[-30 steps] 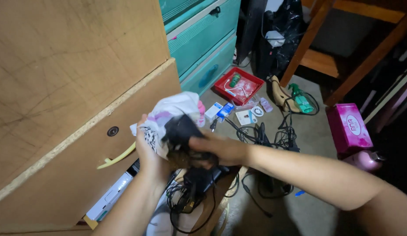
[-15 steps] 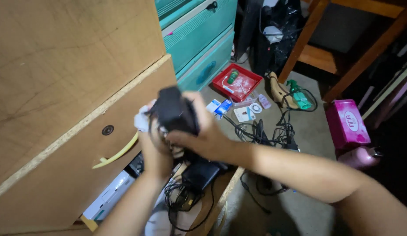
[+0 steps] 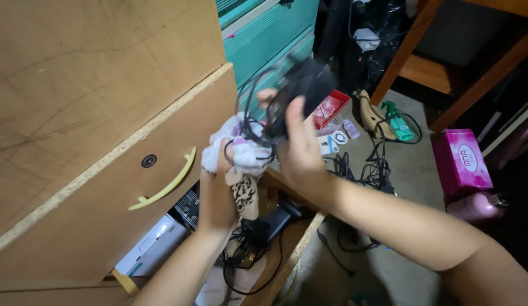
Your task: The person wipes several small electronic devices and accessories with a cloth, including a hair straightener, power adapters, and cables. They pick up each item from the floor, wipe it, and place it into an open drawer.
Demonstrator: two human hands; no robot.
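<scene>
Above the open wooden drawer, whose pale front fills the left of the view, a black adapter is held up in the closed right hand, while a bundle of white cloth is clutched in the left hand. The step is judged best done by keeping the cloth gripped low and drawing the black cable, looped between the two, free slowly so that nothing snags. The adapter's long axis is seen tilted, pointing up and to the right, away from the drawer.
</scene>
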